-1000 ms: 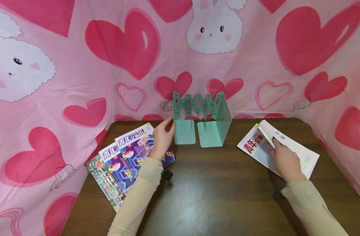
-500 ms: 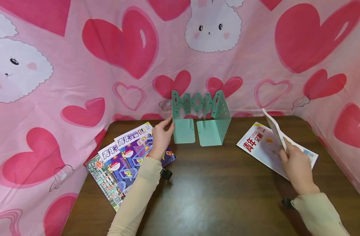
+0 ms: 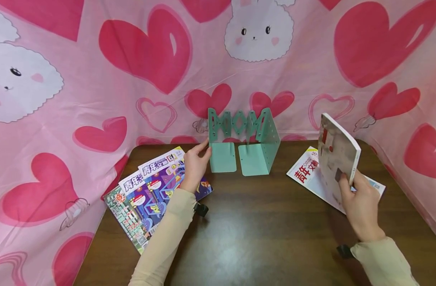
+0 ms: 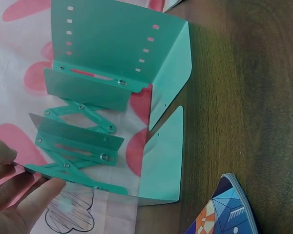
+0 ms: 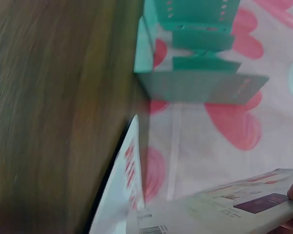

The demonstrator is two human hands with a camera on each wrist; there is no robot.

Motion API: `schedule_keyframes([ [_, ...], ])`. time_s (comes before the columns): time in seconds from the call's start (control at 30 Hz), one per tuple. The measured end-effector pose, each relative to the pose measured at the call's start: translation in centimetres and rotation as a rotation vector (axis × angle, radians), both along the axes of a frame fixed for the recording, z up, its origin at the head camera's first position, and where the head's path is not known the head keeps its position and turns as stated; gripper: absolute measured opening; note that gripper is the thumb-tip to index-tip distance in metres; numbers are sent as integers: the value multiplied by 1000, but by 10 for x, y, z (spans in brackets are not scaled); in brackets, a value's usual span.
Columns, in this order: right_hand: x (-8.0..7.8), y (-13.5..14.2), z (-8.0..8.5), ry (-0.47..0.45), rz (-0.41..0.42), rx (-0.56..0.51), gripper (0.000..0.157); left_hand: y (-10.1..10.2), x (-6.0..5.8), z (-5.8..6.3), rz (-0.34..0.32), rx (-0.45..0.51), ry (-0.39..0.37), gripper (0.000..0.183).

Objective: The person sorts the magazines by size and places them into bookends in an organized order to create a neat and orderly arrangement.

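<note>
A green metal expandable bookend [image 3: 223, 159] stands at the back of the table, its zigzag linkage [image 4: 78, 114] stretched between two upright side plates. My left hand [image 3: 196, 165] pinches the edge of its left plate, thumb [image 4: 41, 195] on one face and fingers on the other. In my right hand [image 3: 362, 202] a magazine [image 3: 334, 151] is held up by its spine side, thumb on the greyish cover. It stands nearly upright, overlapping another magazine [image 3: 303, 169] with red lettering that lies flat on the table. The right wrist view catches the held magazine [image 5: 224, 204] at its lower edge.
Several colourful magazines [image 3: 157, 198] lie in an overlapping fan at the left of the brown wooden table [image 3: 253, 234]. Behind the table hangs a pink cloth [image 3: 307, 59] with hearts and rabbits.
My right hand has lifted the upper magazine off the one beneath and turned it upright, uncovering the red-lettered cover. My left hand has stayed at the bookend.
</note>
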State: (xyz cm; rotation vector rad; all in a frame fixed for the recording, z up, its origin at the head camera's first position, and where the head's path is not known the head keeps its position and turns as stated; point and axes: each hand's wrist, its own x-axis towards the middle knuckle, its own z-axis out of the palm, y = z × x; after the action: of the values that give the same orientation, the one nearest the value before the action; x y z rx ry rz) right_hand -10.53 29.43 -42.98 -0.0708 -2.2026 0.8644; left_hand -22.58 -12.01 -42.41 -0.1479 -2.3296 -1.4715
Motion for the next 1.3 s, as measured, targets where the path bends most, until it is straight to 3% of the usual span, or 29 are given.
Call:
schedule_keyframes([
  [0.47, 20, -40, 23, 31, 61, -54, 12, 1, -1, -2, 11, -3, 13, 36],
  [0.7, 31, -54, 35, 78, 135, -78, 12, 1, -2, -3, 28, -13, 7, 37],
  [1.3, 35, -87, 49, 56, 289, -71, 22, 0, 0, -3, 23, 3, -6, 37],
])
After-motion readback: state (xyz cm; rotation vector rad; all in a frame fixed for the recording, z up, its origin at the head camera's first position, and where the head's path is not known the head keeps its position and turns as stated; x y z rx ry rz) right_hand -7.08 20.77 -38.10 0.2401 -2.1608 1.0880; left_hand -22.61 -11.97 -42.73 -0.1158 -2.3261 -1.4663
